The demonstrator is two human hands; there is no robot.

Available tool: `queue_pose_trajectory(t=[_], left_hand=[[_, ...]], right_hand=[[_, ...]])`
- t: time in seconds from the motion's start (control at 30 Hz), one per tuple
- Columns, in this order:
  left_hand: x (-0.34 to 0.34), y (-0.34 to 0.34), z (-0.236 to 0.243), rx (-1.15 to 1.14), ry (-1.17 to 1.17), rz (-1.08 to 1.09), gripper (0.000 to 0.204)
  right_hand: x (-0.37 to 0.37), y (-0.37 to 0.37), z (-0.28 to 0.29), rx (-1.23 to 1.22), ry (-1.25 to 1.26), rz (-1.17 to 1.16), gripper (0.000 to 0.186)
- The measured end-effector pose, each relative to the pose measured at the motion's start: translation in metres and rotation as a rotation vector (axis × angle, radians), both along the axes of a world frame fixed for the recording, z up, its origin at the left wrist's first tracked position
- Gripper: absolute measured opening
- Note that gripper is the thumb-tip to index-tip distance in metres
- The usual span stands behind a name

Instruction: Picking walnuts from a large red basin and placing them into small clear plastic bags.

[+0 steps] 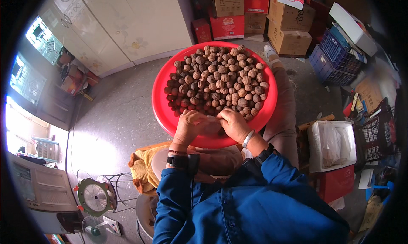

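A wide red basin [158, 100] holds a big heap of brown walnuts [219, 80]. Over its near rim, my left hand [190, 124] and my right hand [235, 124] are close together, fingers bent and pinched. Between them stretches a thin, see-through film that looks like a clear plastic bag [208, 126], gripped at its upper edge by both hands. Its lower part blends with the red of the basin, so I cannot tell whether anything is inside. The nearest walnuts lie just beyond my fingertips.
Cardboard boxes [290, 41] and red cartons stand at the back. Blue crates [333, 59] and a white foam box [332, 146] with plastic bags are on the right. To the left are a small fan [94, 197] with cables and a yellow cloth [146, 167] beside my leg.
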State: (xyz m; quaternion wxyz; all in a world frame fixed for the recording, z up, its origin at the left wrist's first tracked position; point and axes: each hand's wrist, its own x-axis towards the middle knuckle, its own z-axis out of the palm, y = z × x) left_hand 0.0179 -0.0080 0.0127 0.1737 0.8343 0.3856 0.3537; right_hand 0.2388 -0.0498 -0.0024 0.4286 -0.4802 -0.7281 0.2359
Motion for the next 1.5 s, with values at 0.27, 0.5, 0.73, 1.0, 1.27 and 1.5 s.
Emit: queue_pose_trajectory(t=[0.27, 0.5, 0.73, 1.0, 1.27, 1.5], left_hand=[[-0.005, 0.001, -0.012, -0.026, -0.042, 0.069, 0.013], [-0.002, 0.001, -0.009, -0.055, -0.035, 0.023, 0.01], [-0.007, 0.002, -0.011, -0.043, -0.004, -0.003, 0.017], [-0.006, 0.0, -0.007, 0.001, 0.033, 0.029, 0.014], [0.0, -0.005, 0.002, 0.003, 0.06, 0.045, 0.013], [-0.002, -0.001, -0.005, 0.104, 0.101, -0.003, 0.011]], right_hand=[[-0.001, 0.0, 0.001, 0.045, -0.023, 0.045, 0.012], [-0.004, -0.002, -0.005, 0.066, -0.165, 0.01, 0.008], [-0.007, -0.003, -0.002, 0.035, -0.259, -0.037, 0.01], [-0.007, -0.004, 0.003, 0.096, -0.246, 0.007, 0.014], [-0.005, -0.007, 0.01, 0.061, -0.29, 0.017, 0.014], [-0.006, -0.006, 0.008, 0.09, -0.258, 0.007, 0.008]])
